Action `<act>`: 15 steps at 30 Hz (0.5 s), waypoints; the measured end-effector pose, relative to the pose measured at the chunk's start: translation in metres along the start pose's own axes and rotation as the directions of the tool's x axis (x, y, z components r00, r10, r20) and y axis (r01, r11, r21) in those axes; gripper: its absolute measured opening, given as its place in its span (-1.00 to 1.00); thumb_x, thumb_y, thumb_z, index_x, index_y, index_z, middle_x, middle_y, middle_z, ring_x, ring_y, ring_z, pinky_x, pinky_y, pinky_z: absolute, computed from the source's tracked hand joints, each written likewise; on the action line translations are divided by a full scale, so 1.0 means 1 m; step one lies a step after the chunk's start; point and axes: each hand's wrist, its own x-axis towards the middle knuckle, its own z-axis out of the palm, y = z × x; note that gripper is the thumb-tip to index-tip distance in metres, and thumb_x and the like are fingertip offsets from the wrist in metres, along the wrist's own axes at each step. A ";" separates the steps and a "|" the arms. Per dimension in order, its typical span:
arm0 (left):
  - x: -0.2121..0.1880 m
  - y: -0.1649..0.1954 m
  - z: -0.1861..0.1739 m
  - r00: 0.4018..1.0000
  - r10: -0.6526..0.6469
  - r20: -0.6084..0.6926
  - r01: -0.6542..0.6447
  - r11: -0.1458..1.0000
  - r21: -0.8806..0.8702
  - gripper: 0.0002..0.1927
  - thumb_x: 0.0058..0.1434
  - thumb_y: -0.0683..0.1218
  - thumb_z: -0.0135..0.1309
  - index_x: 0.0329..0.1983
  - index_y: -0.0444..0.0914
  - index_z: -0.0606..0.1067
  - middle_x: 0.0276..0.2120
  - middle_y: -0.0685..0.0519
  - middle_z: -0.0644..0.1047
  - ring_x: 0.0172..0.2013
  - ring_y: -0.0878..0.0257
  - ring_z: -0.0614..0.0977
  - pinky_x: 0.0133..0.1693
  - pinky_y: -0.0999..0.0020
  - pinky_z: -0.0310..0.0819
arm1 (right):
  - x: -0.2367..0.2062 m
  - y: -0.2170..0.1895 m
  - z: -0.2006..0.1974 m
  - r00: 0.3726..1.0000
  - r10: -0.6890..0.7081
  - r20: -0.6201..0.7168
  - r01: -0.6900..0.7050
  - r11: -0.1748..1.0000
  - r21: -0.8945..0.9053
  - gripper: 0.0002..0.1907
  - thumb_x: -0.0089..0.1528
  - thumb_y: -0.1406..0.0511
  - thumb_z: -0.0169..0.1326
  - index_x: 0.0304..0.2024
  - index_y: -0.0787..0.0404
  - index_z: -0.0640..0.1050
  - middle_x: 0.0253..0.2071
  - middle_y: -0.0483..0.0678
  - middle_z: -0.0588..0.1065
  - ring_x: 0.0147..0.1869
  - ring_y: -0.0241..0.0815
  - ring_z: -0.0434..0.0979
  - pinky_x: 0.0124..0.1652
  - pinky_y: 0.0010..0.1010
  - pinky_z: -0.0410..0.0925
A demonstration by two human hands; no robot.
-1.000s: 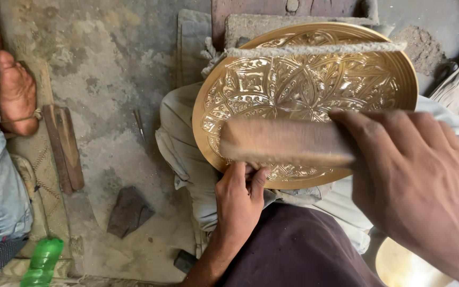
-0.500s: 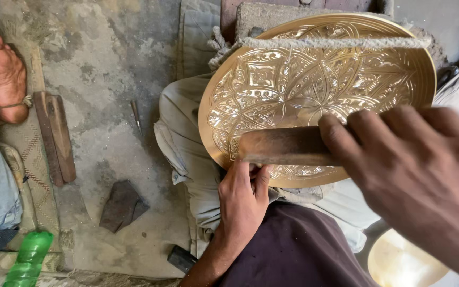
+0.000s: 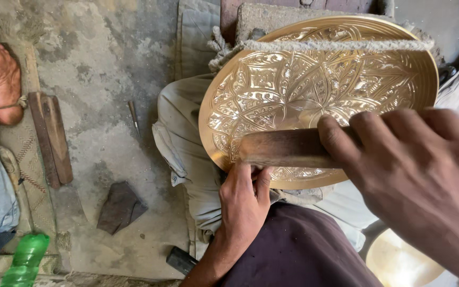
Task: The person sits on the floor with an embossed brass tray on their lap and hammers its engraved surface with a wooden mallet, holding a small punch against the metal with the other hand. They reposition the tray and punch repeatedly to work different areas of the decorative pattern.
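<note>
Right hand (image 3: pixel 426 186) fingers wrapped round wooden mallet (image 3: pixel 285 148); left hand (image 3: pixel 244 199) fingers pinched at brass tray (image 3: pixel 314 90) rim

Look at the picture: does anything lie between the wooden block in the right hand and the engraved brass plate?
Nothing visible does. The right hand holds the wooden block directly over the brass plate; the left hand sits at its lower rim.

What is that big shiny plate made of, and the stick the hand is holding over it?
The round plate looks like brass or a similar yellow metal: golden, mirror-bright, with raised patterns worked into it. The stick in the right hand looks like wood: brown, dull, with a worn smooth surface. The left hand steadies the plate's lower edge.
</note>
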 end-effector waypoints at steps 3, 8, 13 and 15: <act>-0.002 -0.002 0.001 1.000 -0.004 0.013 0.003 0.999 0.042 -0.81 0.40 -0.13 0.14 -0.11 -0.36 0.46 -0.31 -0.11 0.54 -0.34 0.02 0.66 -0.32 0.16 0.54 | -0.008 0.000 0.013 0.996 0.067 -0.055 -0.053 0.973 0.226 -0.39 0.20 0.23 0.12 0.34 0.09 0.43 -0.15 -0.06 0.56 -0.14 -0.09 0.58 -0.14 -0.28 0.45; -0.002 -0.002 0.001 1.000 -0.025 0.019 0.024 1.000 0.020 -0.80 0.37 -0.14 0.16 -0.13 -0.38 0.45 -0.31 -0.15 0.54 -0.36 0.00 0.66 -0.34 0.15 0.54 | -0.017 0.004 0.027 0.998 -0.043 0.038 0.042 0.999 0.026 -0.41 0.28 0.22 0.00 0.40 0.03 0.40 -0.17 -0.08 0.56 -0.27 -0.16 0.56 -0.22 -0.30 0.44; 0.000 0.000 -0.001 0.999 -0.023 0.026 0.023 1.000 0.002 -0.81 0.38 -0.15 0.16 -0.15 -0.37 0.43 -0.33 -0.11 0.53 -0.36 0.02 0.65 -0.34 0.15 0.53 | -0.013 0.003 0.021 0.991 -0.072 0.109 0.077 0.996 -0.047 -0.42 0.28 0.13 0.03 0.37 -0.02 0.42 -0.20 -0.09 0.58 -0.31 -0.13 0.60 -0.31 -0.29 0.47; -0.001 0.000 -0.002 1.000 0.018 0.005 -0.018 0.999 0.040 -0.80 0.36 -0.17 0.14 -0.07 -0.40 0.46 -0.31 -0.13 0.53 -0.36 0.00 0.64 -0.34 0.15 0.52 | -0.011 0.003 0.017 1.000 -0.018 0.001 0.018 0.997 0.080 -0.50 0.26 0.22 0.06 0.28 0.06 0.47 -0.20 -0.09 0.58 -0.26 -0.17 0.61 -0.22 -0.29 0.49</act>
